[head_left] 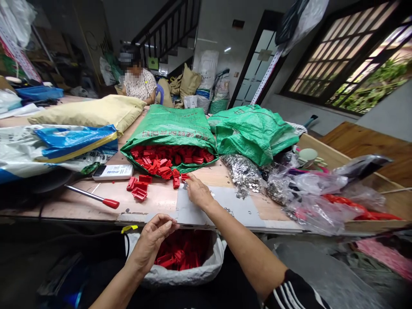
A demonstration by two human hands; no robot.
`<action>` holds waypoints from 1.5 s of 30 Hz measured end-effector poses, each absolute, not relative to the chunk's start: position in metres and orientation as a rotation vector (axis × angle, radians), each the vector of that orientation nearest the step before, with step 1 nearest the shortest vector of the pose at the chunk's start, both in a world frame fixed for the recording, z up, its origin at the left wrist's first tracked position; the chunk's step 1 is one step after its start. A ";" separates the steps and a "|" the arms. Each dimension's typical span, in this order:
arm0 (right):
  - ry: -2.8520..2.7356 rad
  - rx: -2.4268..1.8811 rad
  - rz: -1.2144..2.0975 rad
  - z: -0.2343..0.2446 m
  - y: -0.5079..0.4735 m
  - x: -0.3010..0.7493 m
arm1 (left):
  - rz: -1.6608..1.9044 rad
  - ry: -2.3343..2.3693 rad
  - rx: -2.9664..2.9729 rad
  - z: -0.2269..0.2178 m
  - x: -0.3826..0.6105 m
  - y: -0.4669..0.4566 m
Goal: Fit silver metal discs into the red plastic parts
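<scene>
My right hand [198,193] reaches over the table, its fingertips closed on a small red plastic housing [184,176] at the mouth of a green woven sack [174,124]. Red housings like it fill that sack's opening and spill onto the tabletop; one loose housing [139,194] lies to the left. My left hand [152,238] hovers by the table's front edge, thumb against the fingers; whatever they hold, if anything, is hidden. Below it, a white sack [193,278] contains many more red housings. A grey sheet [222,206] with small metal bits lies under my right wrist.
A red-handled metal lever [96,197] and a white box-shaped device [113,172] are on the left. Bagged metal pieces [244,171], a second green sack [254,128] and a cluttered wooden tray [325,159] stand right. Across the table sits another person [140,83].
</scene>
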State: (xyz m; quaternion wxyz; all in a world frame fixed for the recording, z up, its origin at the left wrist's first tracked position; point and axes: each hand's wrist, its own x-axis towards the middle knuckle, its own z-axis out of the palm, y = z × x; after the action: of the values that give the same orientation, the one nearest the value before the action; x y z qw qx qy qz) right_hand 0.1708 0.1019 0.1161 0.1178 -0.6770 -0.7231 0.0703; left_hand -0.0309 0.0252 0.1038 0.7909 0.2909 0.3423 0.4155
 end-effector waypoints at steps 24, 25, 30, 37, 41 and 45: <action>-1.876 -1.128 1.198 0.166 -0.014 0.163 | 0.809 0.726 0.658 0.111 -0.017 0.015; -1.818 -1.172 1.234 0.163 -0.013 0.170 | 0.791 0.729 0.656 0.110 -0.018 0.015; -1.623 -1.655 0.757 0.142 0.001 0.217 | 0.750 0.659 0.584 0.108 -0.022 0.015; -1.740 -2.168 0.270 0.127 0.018 0.261 | 0.734 0.616 0.503 0.107 -0.019 0.013; -1.834 -2.220 0.252 0.122 0.028 0.256 | 0.713 0.620 0.527 0.109 -0.019 0.013; -1.851 -2.228 0.266 0.115 0.039 0.254 | 0.719 0.627 0.548 0.110 -0.019 0.014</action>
State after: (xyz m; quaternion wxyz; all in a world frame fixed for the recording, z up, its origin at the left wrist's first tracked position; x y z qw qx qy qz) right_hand 0.2538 0.0386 0.1148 0.1164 -0.7607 -0.6321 0.0910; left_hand -0.0192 0.0140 0.1102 0.8523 0.2606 0.2980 0.3418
